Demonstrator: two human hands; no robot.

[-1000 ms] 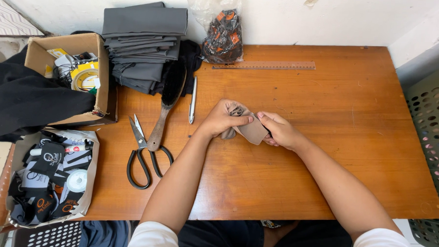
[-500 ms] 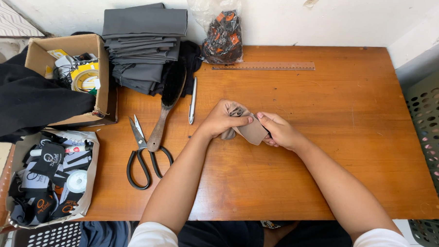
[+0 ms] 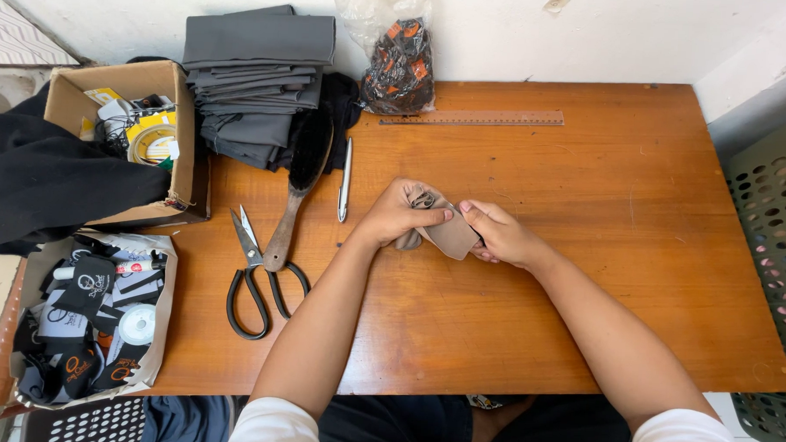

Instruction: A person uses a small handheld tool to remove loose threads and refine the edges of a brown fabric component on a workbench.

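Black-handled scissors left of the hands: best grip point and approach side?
Judging by its pose, take the scissors at the two black finger loops, coming from the near table edge. They lie flat, loops toward the person, blades pointing away toward the cardboard box. The brush handle crosses beside the right loop, so approach from the loops' left side.

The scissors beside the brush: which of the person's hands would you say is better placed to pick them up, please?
Probably the left hand: the scissors lie on its side of the wooden table. The right hand is farther away. Both now hold the tan fabric piece.
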